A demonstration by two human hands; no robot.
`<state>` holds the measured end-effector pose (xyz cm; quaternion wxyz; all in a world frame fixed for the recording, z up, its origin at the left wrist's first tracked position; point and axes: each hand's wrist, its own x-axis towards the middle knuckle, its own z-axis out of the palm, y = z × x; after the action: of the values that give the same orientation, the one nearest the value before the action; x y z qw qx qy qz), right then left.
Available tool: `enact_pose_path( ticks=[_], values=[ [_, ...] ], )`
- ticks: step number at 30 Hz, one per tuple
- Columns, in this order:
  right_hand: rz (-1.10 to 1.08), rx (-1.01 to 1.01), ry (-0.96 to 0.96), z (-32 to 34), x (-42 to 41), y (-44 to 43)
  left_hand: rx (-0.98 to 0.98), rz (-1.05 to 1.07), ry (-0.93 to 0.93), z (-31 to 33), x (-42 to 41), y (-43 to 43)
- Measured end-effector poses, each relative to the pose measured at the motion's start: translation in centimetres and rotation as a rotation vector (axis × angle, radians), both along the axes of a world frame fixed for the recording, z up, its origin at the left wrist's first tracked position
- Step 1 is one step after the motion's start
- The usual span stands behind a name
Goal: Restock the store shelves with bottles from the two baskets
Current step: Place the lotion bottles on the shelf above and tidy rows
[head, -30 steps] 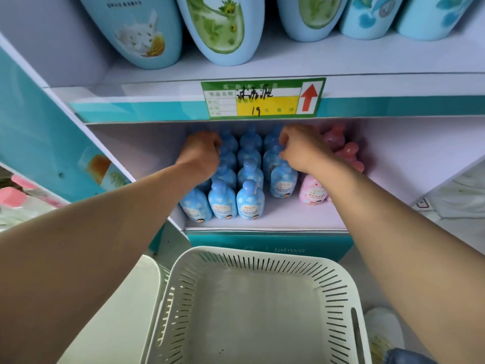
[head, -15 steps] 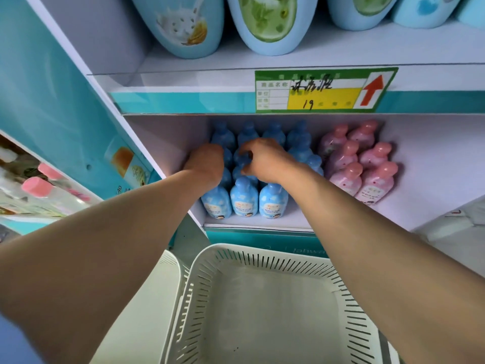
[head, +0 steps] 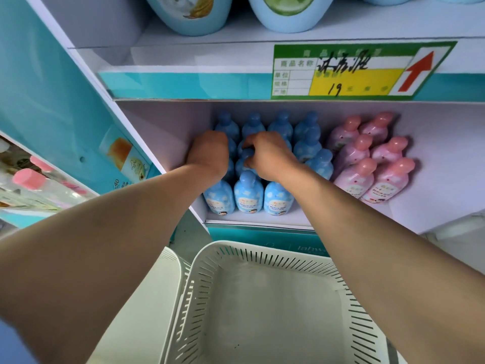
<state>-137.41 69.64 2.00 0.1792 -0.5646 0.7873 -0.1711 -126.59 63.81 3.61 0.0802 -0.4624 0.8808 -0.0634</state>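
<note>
At the lower left, part of the left basket (head: 147,298) is seen, and nothing is seen in that part. The left hand (head: 208,153) is laid against the left column of the blue bottles (head: 248,193) on the shelf (head: 262,222), where it was also placed a second ago. Its fingers are hidden behind the back of the hand, so it cannot be told whether they are spread or curled. The blue bottles are stood upright in tight rows, touching one another. The right hand (head: 270,156) has been brought leftward from the edge of the blue block, beside the pink ones, to its centre. Its fingers (head: 254,166) are now curled round the cap of the middle bottle (head: 246,156) in the second row, with the thumb set above it. Below, the right basket (head: 262,245) is shown bare to its floor. To the right, the pink bottles (head: 367,164) are now fully uncovered and are stood in their own block just beside the blue. From this it is judged that the carrying is finished or nearly so, and that what is left is tidying: the rows are being squared and pressed together. Care is called for, since one nudged bottle could topple its neighbours.
</note>
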Motion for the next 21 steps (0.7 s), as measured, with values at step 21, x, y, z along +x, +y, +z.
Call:
enact_pose_path(
  ticks=[21],
  values=[
    [0.179,0.213,0.111,2.3,1.7,2.8,0.174,-0.145,-0.283,0.7,2.7,3.0]
  ],
)
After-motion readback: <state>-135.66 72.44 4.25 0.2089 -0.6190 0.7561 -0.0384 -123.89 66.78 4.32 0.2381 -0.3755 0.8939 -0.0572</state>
